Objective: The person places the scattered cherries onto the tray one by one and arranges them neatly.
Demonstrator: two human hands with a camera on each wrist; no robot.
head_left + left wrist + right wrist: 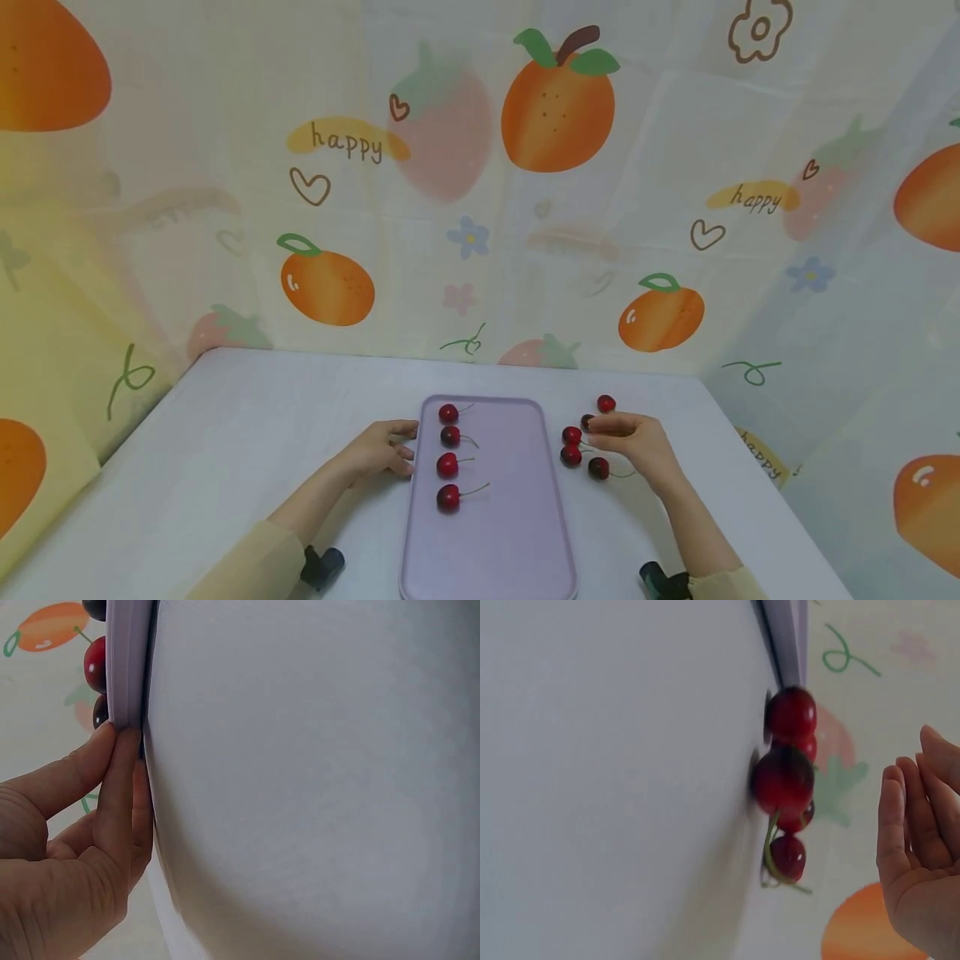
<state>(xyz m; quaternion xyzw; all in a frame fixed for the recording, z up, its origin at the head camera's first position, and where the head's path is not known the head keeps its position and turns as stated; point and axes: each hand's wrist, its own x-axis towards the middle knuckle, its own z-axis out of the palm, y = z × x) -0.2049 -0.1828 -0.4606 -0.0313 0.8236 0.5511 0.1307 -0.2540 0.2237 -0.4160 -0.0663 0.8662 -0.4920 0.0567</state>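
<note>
My left hand is at the left edge of a flat lilac tray. In the left wrist view its thumb and fingertips rest against the rim, fingers fairly straight. Down the tray's left side runs a column of several dark red cherries with stems, most stems pointing right. My right hand hovers over a loose group of cherries on the table right of the tray. One dark cherry is partly covered by its fingertips in the head view. The right wrist view shows this hand above the cherries, holding nothing.
A white table lies under everything. Beside the right hand are a cherry farther back and a darker cherry nearer me. A fruit-print curtain hangs behind the table and along its sides.
</note>
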